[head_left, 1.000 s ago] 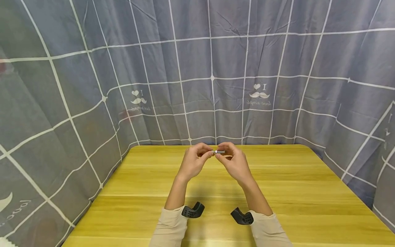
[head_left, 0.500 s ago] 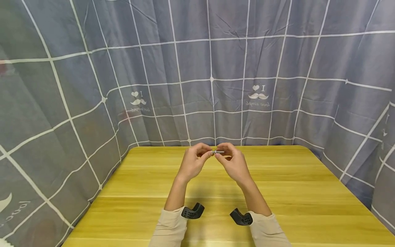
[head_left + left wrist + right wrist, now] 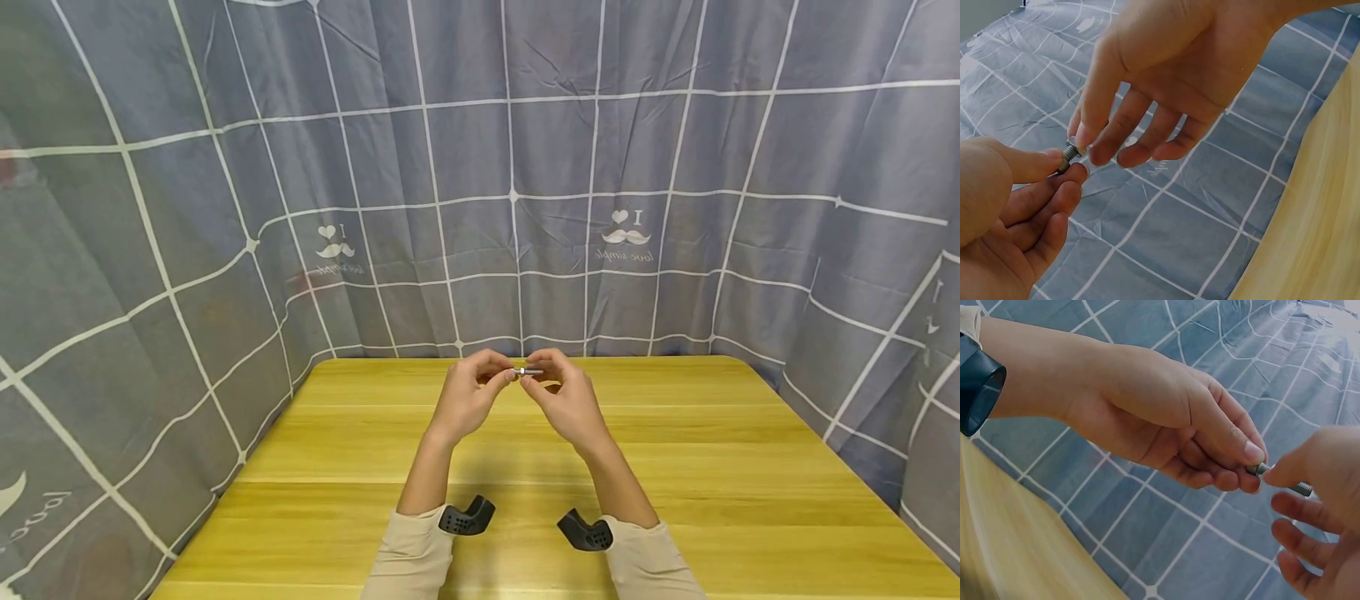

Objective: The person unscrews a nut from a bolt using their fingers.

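A small metal bolt (image 3: pixel 536 372) is held level above the table between both hands, its bare threaded end to the right. My left hand (image 3: pixel 463 402) pinches its left end between thumb and forefinger; the same hand (image 3: pixel 1019 215) fills the lower left of the left wrist view. Around the shank sits a nut (image 3: pixel 522 371), which my right hand (image 3: pixel 568 400) pinches with thumb and forefinger. Beyond that thumb, the threaded tip of the bolt (image 3: pixel 1302 488) shows in the right wrist view. The right hand's other fingers (image 3: pixel 1138 134) are loosely bent. Fingertips partly cover the nut.
A wood-grain table (image 3: pixel 337 467) lies beneath both hands. Grey curtains with white grid lines (image 3: pixel 480 233) surround it at the back and sides. Black wrist devices (image 3: pixel 467 517) sit on both beige sleeves (image 3: pixel 411 554).
The head view has tilted up slightly, so the table sits a little lower in it. Both hands keep their hold on bolt and nut, with only slight shifts.
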A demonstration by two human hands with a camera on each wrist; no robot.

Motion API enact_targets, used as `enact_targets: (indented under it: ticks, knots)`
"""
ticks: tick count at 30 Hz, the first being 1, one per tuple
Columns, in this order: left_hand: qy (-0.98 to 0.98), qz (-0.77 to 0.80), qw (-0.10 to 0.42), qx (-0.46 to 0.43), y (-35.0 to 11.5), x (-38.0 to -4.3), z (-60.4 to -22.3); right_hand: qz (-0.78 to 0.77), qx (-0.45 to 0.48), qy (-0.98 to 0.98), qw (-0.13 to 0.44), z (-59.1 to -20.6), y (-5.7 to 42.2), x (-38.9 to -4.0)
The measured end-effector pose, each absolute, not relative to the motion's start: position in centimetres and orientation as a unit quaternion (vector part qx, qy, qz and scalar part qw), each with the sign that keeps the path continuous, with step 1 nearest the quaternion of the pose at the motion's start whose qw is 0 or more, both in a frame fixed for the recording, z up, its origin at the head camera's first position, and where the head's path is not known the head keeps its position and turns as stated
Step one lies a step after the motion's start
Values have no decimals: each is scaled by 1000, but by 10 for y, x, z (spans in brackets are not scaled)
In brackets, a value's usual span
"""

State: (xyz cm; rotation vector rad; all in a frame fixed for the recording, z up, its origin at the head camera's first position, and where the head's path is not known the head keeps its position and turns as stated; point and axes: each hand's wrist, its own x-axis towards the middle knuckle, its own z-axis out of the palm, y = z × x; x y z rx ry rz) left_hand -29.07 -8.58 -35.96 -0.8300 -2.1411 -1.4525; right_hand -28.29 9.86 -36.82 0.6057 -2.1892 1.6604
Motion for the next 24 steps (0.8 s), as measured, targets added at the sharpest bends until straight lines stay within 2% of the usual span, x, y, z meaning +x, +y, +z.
enact_targets:
  ticks: [4,11,20,24]
  knots:
    - [-772,-519,209,-301,-85,-291,-360,583,198,-773,154,-368,99,-282]
    - [-771,-515,214,-307,-85,-291,-361,570,204,-777,173,-370,101,-284]
    - [-761,-534,216,-300,-81,-293,-363,588,201,-771,142,-370,101,-284]
    - [-755,-541,225,-296,-79,-292,-364,578,208,-774,154,-371,101,-286]
